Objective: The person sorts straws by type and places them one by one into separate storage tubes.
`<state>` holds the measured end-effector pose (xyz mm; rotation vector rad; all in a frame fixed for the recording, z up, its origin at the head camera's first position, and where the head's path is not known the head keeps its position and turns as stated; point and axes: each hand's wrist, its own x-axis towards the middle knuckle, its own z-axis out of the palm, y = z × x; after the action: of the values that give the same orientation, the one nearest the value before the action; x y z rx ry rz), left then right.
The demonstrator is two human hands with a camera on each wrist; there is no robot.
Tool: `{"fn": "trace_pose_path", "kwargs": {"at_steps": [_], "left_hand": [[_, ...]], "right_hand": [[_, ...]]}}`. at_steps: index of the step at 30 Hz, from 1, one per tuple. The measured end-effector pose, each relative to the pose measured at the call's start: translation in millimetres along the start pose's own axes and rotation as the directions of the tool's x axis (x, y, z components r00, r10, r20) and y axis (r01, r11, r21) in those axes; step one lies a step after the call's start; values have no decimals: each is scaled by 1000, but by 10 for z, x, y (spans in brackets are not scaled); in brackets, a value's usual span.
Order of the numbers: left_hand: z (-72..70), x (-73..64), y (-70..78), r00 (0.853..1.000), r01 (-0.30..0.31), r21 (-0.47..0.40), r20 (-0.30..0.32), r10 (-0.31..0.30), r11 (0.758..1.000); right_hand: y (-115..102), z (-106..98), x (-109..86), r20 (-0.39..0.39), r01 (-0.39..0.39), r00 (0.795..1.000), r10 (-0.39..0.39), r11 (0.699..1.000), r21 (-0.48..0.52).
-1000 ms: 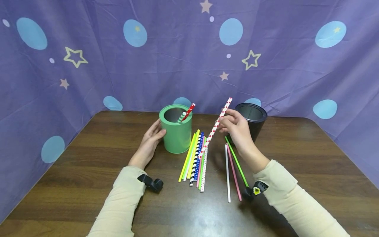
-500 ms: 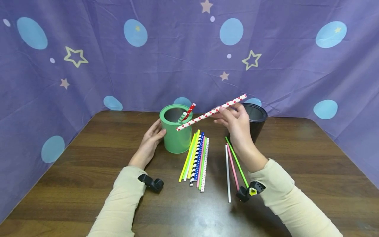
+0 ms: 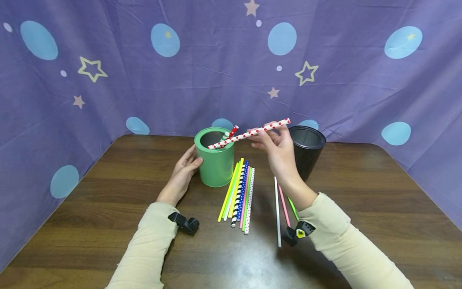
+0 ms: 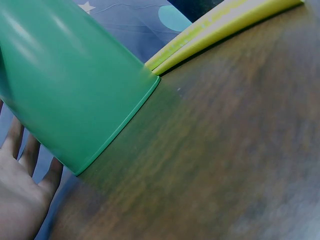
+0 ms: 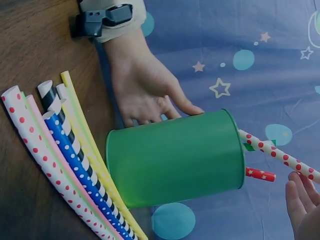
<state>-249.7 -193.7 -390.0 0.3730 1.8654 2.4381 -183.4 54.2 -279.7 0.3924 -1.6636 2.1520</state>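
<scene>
My left hand (image 3: 180, 174) rests against the left side of a green can (image 3: 215, 168), thumb in front and spread fingers reaching behind. A red straw (image 3: 234, 130) and a green-and-white striped straw (image 3: 224, 137) poke out of this can. My right hand (image 3: 279, 150) pinches a white straw with red dots (image 3: 242, 137) near its upper part. That straw slants down to the left, its lower end over the can's mouth. In the right wrist view the dotted straw (image 5: 285, 157) meets the rim, while the can hides its end.
A row of several straws (image 3: 238, 196), yellow, striped and dotted among them, lies right of the green can. Farther right are a white straw (image 3: 277, 212), a pink straw (image 3: 284, 206) and a green straw (image 3: 292, 208). A black can (image 3: 306, 154) stands behind my right hand.
My right hand has tilted the red-dotted straw from steep to nearly level and carried it left, bringing its lower end over the green can. The left hand and can have stayed put.
</scene>
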Motion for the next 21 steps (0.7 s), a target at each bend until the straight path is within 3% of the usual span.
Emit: {"fn": "trace_pose_path", "kwargs": {"at_steps": [7,14,21], "left_hand": [[-7,2,-6,1000,-4,5,4,3,1000],[6,-7,4,1000,-3,13,6,3,1000],[-3,-9,3,1000,-11,12,11,11,1000]], "right_hand": [[98,11,36,67,39,997,-34,997,-69],[165,27,49,76,-5,997,24,971,-240],[244,85,54,90,-9,995,39,950,-312]]}}
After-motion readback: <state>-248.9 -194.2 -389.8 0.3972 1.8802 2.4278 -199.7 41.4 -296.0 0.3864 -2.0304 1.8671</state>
